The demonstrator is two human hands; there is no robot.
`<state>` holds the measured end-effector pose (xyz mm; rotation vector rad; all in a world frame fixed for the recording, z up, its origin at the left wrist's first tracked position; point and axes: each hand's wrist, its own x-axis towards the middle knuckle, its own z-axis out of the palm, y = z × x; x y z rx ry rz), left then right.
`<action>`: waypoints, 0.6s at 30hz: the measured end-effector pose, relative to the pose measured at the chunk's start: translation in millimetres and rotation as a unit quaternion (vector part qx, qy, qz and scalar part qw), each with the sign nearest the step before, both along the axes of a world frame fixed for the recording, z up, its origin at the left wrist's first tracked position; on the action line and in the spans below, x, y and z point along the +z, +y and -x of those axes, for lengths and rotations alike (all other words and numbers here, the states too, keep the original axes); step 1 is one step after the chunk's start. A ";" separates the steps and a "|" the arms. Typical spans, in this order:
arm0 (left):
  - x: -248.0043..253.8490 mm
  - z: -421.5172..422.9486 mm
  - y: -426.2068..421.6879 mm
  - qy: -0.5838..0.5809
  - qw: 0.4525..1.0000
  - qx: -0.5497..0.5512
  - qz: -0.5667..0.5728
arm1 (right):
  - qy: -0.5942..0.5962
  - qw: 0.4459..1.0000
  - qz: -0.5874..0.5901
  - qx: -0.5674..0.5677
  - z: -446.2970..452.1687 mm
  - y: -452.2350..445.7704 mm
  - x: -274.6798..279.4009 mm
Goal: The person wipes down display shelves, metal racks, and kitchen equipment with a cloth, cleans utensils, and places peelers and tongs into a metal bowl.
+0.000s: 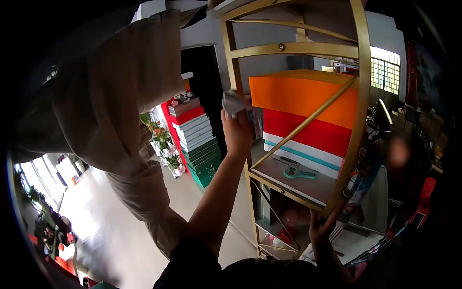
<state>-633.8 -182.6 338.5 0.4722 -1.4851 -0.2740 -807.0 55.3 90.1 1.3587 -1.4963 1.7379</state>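
Note:
My left hand (237,129) is raised at the far post of a gold metal shelf rack (294,49), its fingers closed on a crumpled grey cloth (235,101). The cloth is against or very near the post; whether they touch I cannot tell. Lower down, my right hand (321,227) is wrapped round the rack's near bottom corner, under the shelf edge. On that shelf a stack holds an orange box (303,91), a red box (305,130) and white boxes (301,153). In front of the stack lies a teal-handled tool (299,172), its kind unclear.
A large beige curtain (115,96) hangs at the left. Beyond it are stacked green and white boxes (195,137) and potted plants (168,149) on a stand. Another person, blurred, is at the right, near a red chair (424,198). Diagonal gold braces cross the rack's side.

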 end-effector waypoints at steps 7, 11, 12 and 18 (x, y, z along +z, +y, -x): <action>-60.5 -26.5 -16.3 0.101 0.976 -0.129 -0.143 | 0.042 0.998 -0.016 -0.042 -2.2 2.7 11.2; 44.2 -36.7 -8.3 0.094 0.990 0.051 0.092 | 0.054 0.998 -0.018 -0.035 2.1 1.8 9.9; 78.6 -30.5 13.0 0.095 0.990 0.070 0.075 | 0.050 0.998 -0.022 -0.035 1.5 2.4 10.3; 137.3 16.6 28.2 0.060 0.982 0.134 0.119 | 0.077 0.995 -0.018 -0.066 -0.4 3.3 11.9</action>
